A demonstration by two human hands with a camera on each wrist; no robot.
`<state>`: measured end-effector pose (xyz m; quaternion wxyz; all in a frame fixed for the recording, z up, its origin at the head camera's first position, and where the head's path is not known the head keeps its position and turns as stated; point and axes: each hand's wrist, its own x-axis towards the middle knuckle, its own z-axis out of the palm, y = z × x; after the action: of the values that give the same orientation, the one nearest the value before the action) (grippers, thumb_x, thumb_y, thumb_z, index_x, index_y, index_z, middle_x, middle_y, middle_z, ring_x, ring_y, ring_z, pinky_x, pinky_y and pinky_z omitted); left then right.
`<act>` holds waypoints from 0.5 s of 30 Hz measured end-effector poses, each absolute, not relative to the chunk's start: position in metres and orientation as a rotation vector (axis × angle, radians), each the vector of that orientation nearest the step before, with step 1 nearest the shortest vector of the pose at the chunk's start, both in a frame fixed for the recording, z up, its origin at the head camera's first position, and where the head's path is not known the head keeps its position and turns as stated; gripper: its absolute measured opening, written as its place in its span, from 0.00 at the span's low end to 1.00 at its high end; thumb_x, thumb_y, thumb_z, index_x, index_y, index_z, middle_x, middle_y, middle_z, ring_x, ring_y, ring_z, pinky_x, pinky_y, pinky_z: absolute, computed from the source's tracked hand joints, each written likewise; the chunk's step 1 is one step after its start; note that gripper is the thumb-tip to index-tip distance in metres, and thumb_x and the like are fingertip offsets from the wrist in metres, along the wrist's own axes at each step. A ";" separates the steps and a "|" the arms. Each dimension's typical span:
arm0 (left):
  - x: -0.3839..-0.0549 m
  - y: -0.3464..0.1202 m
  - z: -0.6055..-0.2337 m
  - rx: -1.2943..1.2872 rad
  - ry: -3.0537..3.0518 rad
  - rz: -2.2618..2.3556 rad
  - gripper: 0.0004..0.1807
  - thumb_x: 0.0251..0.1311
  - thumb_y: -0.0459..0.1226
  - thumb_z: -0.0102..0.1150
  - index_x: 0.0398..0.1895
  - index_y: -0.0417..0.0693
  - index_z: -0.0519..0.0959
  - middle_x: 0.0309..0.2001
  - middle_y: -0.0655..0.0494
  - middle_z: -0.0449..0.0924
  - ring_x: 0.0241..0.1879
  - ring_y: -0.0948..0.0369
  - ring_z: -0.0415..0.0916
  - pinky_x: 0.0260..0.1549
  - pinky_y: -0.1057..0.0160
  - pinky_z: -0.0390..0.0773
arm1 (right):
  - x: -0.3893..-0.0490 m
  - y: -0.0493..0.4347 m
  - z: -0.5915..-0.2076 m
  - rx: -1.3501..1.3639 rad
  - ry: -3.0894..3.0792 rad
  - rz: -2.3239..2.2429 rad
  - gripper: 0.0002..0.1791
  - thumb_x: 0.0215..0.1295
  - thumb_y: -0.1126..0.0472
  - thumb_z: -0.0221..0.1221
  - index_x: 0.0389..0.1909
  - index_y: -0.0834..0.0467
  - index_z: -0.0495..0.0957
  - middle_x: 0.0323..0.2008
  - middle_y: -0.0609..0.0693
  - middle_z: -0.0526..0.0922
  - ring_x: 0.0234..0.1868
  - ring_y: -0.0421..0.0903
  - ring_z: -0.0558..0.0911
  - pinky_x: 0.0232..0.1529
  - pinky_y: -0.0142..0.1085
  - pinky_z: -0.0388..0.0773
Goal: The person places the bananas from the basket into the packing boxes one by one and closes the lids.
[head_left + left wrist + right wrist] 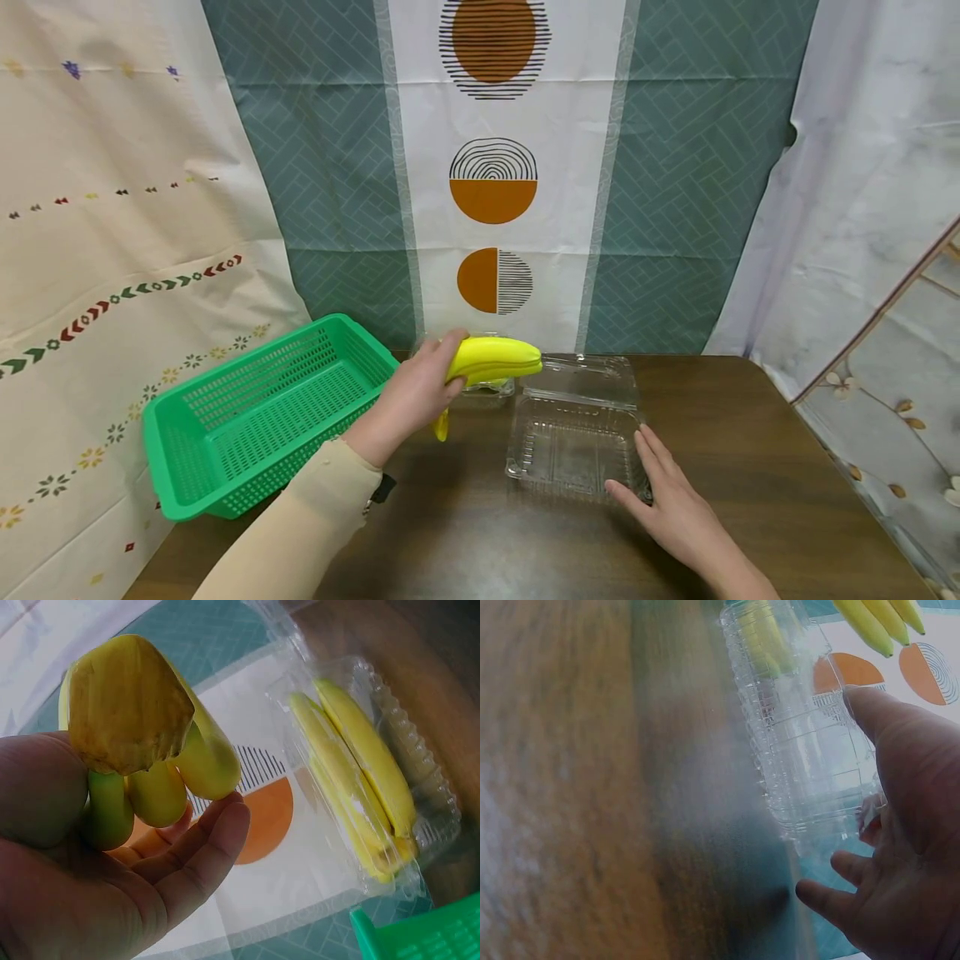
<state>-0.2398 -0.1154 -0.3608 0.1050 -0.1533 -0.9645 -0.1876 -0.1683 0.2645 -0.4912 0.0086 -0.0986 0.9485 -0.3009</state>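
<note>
A bunch of yellow bananas is held up by my left hand, thumb on one side and fingers curled under the other. The brown cut stem faces the left wrist camera. On the table, a clear plastic clamshell box lies with its lid folded back. My right hand rests at the box's right front corner, thumb at the front rim and straight fingers along the right side. Behind the held bunch stands another clear box with bananas in it.
A green plastic basket with slotted walls stands to the left on the brown wooden table. Patterned cloths hang at the back and both sides, close to the table's edges.
</note>
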 end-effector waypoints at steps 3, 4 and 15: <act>-0.241 -0.111 -0.362 -0.464 -2.846 -0.544 0.37 0.74 0.37 0.71 0.81 0.51 0.65 0.55 0.42 0.79 0.38 0.50 0.80 0.39 0.50 0.85 | -0.168 0.264 -0.491 -0.301 2.957 -0.938 0.61 0.77 0.26 0.58 0.91 0.59 0.43 0.90 0.60 0.41 0.84 0.75 0.54 0.63 0.80 0.67; -0.241 -0.109 -0.362 -0.468 -2.847 -0.548 0.37 0.74 0.37 0.71 0.81 0.51 0.66 0.55 0.42 0.79 0.39 0.50 0.79 0.39 0.51 0.85 | -0.169 0.264 -0.491 -0.301 2.957 -0.938 0.61 0.77 0.26 0.58 0.91 0.59 0.44 0.90 0.60 0.42 0.84 0.75 0.53 0.63 0.80 0.67; -0.245 -0.089 -0.363 -0.503 -2.860 -0.561 0.36 0.75 0.37 0.70 0.81 0.53 0.66 0.54 0.43 0.77 0.30 0.52 0.78 0.31 0.55 0.83 | -0.169 0.264 -0.491 -0.292 2.957 -0.933 0.61 0.76 0.25 0.58 0.91 0.60 0.44 0.90 0.60 0.41 0.84 0.74 0.54 0.64 0.80 0.67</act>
<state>-0.2450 -0.0892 -0.3631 0.0917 -0.1694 -0.9629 -0.1888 -0.1694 0.2640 -0.4911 0.0134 -0.0939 0.9493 -0.2996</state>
